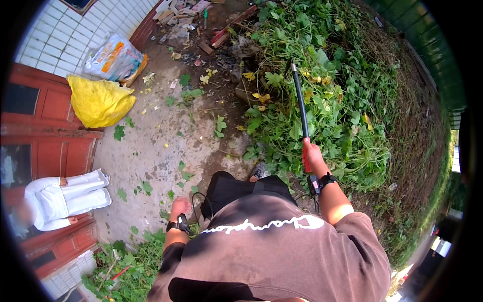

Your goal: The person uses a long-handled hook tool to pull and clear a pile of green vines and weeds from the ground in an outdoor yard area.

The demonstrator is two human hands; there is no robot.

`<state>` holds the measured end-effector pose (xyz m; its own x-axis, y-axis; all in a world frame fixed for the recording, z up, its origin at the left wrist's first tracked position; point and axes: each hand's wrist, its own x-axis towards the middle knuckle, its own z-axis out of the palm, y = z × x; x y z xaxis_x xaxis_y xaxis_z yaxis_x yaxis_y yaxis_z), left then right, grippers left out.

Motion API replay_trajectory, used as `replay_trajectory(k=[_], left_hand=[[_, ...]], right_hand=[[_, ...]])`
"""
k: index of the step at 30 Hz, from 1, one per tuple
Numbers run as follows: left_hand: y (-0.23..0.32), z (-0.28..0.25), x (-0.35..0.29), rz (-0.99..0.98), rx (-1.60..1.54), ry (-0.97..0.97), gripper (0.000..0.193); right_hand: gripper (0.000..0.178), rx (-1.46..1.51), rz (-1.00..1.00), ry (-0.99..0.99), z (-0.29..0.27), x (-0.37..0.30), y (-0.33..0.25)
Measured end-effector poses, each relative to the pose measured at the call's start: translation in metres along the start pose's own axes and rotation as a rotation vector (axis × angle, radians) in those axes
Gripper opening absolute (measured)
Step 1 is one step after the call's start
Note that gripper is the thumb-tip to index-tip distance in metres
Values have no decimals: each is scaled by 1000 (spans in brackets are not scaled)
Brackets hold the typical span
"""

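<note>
My right hand (314,157) is wrapped round the red grip of a long-handled tool (301,104) with a black shaft. The tool points away from me over a heap of green leafy vines (327,110). At its far end a short metal collar shows, and whatever lies beyond it is lost among the leaves. My left hand (181,206) hangs low beside my left thigh, fingers curled in, with nothing seen in it. Each wrist wears a dark strapped device. One grey shoe shows at the edge of the vines.
Left, a person in white (65,199) stands by red doors (53,156). A yellow sack (99,100) and a white plastic bag (114,58) lie against the tiled wall. Wood scraps (178,15) lie far ahead. More cut vines (128,269) lie behind my left side; a green fence (422,45) stands right.
</note>
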<state>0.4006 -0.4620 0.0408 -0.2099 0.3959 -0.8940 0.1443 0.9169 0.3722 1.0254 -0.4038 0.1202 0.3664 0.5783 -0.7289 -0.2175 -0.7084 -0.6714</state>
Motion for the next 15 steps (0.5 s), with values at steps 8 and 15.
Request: replay_trajectory(k=[8, 15], left_hand=[[107, 10, 68, 111, 101, -47, 15], [208, -3, 191, 183, 395, -249, 18]], right_hand=[[47, -360, -42, 150, 54, 39, -51], [48, -382, 21, -44, 172, 151, -172]])
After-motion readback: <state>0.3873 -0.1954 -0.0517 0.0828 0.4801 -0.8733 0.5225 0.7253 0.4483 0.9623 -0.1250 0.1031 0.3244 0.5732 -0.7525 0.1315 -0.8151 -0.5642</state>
